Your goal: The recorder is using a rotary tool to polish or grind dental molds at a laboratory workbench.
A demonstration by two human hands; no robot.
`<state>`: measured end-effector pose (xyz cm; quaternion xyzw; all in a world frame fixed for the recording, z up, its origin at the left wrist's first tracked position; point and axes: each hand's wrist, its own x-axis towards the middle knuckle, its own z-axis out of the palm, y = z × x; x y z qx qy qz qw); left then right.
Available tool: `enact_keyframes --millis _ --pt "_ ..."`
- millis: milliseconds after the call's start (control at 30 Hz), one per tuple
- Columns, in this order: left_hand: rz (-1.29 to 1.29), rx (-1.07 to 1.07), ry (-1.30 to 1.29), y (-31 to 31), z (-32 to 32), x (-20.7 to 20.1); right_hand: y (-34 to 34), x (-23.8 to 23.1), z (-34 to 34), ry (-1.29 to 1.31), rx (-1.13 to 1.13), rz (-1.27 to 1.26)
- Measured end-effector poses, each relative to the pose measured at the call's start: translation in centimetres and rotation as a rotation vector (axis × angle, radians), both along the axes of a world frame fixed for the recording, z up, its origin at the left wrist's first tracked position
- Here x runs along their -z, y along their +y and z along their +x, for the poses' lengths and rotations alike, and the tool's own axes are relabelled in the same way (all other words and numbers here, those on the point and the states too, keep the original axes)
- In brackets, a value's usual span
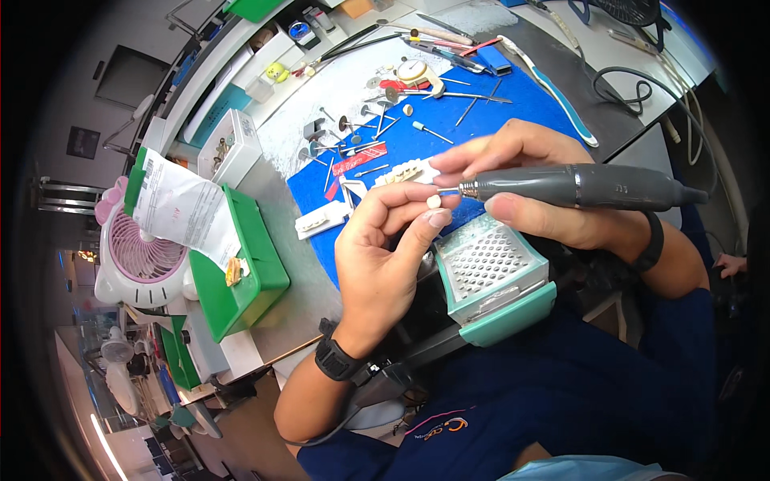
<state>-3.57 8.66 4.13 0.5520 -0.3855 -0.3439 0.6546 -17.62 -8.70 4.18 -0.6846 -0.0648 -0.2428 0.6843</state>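
My left hand pinches a small white dental crown between thumb and fingertips. In my right hand lies a dark grey rotary handpiece, its thin metal tip pointing left at the crown. Whether the tip touches the crown I cannot tell. Both hands are above the near edge of a blue mat, close to a perforated suction grate in a teal frame. Just beyond my fingers sits a white dental model; another model piece rests left of my left hand.
Several rotary burs and discs lie across the mat, with a round dial gauge behind them. On the left stand a green tray with a paper sheet and a pink-white fan. Another person's hand shows far right.
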Motion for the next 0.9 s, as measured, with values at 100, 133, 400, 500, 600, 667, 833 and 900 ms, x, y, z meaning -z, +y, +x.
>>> enact_keyframes --millis 100,133,400,500,600,667,833,900 --pt "0.022 0.0 0.01 0.0 0.1 -0.1 0.2 0.1 -0.2 0.064 -0.067 0.013" --pt "0.022 0.0 0.013 0.0 0.0 -0.2 0.2 0.1 -0.2 0.079 -0.082 0.042" --pt "0.011 -0.014 0.01 0.2 0.0 -0.2 0.5 0.2 -0.1 0.093 -0.072 0.051" --pt "0.029 -0.025 -0.017 0.2 -0.1 -0.1 0.5 0.2 -0.1 0.085 -0.051 0.041" --pt "0.004 0.003 0.002 0.2 0.0 -0.1 0.1 -0.1 -0.1 0.102 -0.057 0.028" --pt "0.003 0.008 0.009 0.2 0.0 0.0 -0.3 -0.3 0.0 0.107 -0.074 0.036" --pt "0.023 0.013 -0.014 0.3 0.1 0.0 -0.4 -0.3 0.1 0.147 -0.098 0.108" --pt "0.034 0.015 -0.038 0.4 0.1 0.0 -0.4 -0.3 0.1 0.157 -0.092 0.097"
